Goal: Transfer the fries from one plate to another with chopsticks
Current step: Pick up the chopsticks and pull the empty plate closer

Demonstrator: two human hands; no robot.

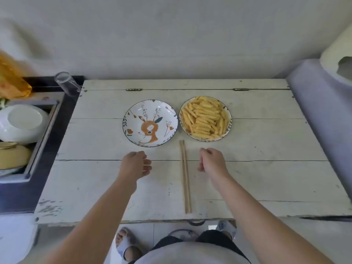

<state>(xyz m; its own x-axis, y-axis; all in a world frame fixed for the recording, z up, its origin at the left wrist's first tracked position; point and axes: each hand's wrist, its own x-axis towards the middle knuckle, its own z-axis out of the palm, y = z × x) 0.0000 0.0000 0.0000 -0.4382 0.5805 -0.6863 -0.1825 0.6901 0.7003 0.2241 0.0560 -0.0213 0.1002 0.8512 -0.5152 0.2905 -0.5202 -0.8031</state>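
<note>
Chopsticks, a pair of long pale wooden sticks [185,176], lie side by side and touching on the whitewashed plank table [266,149], tips pointing toward the gap between the two plates. Not yet picked up.

Right hand [211,161] hovers just beside the pair on its right, fingers loosely curled and holding nothing. Left hand [136,163] hangs on the other side, further from the sticks, likewise loosely curled and empty.

Yellow cut fries [205,117] are heaped on the round patterned ceramic plate at right [230,121], beyond the right hand and apart from it. Round white ceramic plate with an orange deer motif [133,115] sits just beside it on the left and carries no fries.

Assessment: step in hand is taking up the chopsticks; no transfer has begun. Recommended practice: the right hand should take the pair in its upper portion, toward the near ends, leaving the far tips free and level. Fries are stacked loosely, so one piece from the top of the heap, gripped near its middle, is advisable.
</note>
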